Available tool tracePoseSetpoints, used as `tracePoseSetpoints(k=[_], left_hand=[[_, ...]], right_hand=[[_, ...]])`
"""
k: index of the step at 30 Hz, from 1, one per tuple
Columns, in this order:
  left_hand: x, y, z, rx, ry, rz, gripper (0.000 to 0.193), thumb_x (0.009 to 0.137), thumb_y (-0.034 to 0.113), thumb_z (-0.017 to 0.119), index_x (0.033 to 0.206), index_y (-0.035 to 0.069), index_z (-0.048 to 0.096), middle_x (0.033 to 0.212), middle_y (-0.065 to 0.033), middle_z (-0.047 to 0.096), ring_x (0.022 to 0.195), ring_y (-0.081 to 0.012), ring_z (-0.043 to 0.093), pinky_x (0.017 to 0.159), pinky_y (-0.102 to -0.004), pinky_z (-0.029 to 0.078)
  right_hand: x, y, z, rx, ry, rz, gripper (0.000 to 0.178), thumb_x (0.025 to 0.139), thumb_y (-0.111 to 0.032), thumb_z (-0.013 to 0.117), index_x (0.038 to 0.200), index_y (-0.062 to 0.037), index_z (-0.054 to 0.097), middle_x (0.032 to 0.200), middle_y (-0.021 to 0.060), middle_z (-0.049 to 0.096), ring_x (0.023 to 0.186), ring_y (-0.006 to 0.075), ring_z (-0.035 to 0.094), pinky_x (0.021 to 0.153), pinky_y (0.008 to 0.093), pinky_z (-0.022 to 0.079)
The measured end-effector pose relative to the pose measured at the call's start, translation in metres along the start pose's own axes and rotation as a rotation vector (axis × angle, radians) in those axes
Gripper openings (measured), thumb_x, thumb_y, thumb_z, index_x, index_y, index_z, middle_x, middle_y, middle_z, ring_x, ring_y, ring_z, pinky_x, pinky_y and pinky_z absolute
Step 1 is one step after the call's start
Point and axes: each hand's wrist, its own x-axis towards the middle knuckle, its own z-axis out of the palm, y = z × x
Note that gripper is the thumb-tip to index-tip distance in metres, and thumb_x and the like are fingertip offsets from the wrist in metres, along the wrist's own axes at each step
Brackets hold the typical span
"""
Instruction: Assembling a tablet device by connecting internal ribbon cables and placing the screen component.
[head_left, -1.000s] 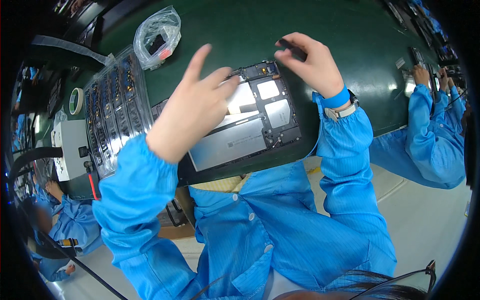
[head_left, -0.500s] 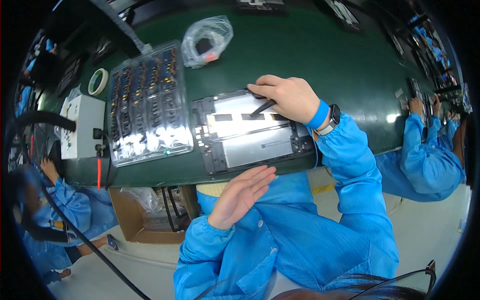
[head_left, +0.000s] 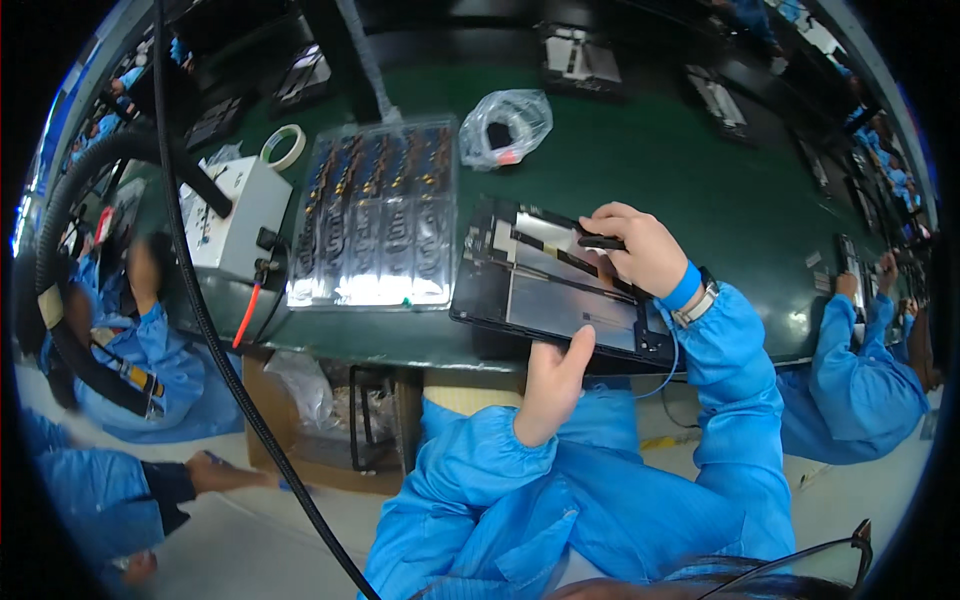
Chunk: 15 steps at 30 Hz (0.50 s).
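An opened tablet (head_left: 560,297) with silver battery panels and a black frame sits at the table's front edge, turned at an angle and seemingly lifted on its near side. My left hand (head_left: 556,385) grips the near edge, thumb on top and fingers hidden underneath. Over the far right part of the tablet, my right hand (head_left: 645,252) is closed on a slim black tool (head_left: 601,242). Its exact kind is hard to make out. A blue wrist strap (head_left: 684,287) with a thin cord circles my right wrist.
Left of the tablet lies a clear tray (head_left: 375,215) of small electronic parts. Beyond are a plastic bag (head_left: 507,128), a tape roll (head_left: 284,147) and a white box (head_left: 238,215) with a thick black hose. A cardboard box (head_left: 275,410) stands below the table. Co-workers sit on both sides.
My left hand has gone from open beside the tablet to gripping its near edge. The tablet has turned clockwise and seems raised. My right hand keeps the black tool. The view has shifted.
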Motion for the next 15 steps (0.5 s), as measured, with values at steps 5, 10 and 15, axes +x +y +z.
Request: tracePoseSetpoints(k=[5, 10, 15], left_hand=[[0.006, 0.034, 0.024, 0.626, -0.232, 0.494, 0.048, 0.068, 0.0, 0.065, 0.114, -0.002, 0.051, 0.112, -0.0148, 0.052, 0.097, -0.0225, 0.052, 0.083, -0.0308, 0.043], [0.004, 0.045, 0.048, 1.182, -0.216, 0.94, 0.072, 0.052, 0.001, 0.07, 0.122, 0.012, 0.053, 0.128, -0.0145, 0.042, 0.111, -0.0347, 0.042, 0.094, -0.0427, 0.035], [-0.013, 0.024, 0.046, 1.55, -0.062, 1.054, 0.054, 0.064, 0.008, 0.066, 0.115, 0.023, 0.06, 0.125, -0.0078, 0.046, 0.108, -0.0302, 0.043, 0.089, -0.0461, 0.037]], right_hand=[[-0.016, -0.03, -0.031, 0.402, 0.553, -0.202, 0.046, 0.071, 0.009, 0.045, 0.114, -0.0018, 0.057, 0.116, 0.0165, 0.054, 0.104, 0.0228, 0.054, 0.089, 0.0326, 0.041], [0.006, -0.016, -0.056, 0.419, 0.687, -0.188, 0.047, 0.072, 0.009, 0.044, 0.115, -0.002, 0.056, 0.116, 0.0166, 0.054, 0.105, 0.0229, 0.053, 0.089, 0.0326, 0.041], [0.04, 0.012, -0.069, 0.539, 0.795, -0.215, 0.047, 0.072, 0.01, 0.044, 0.117, -0.0023, 0.055, 0.116, 0.0168, 0.054, 0.106, 0.023, 0.053, 0.09, 0.0326, 0.04]])
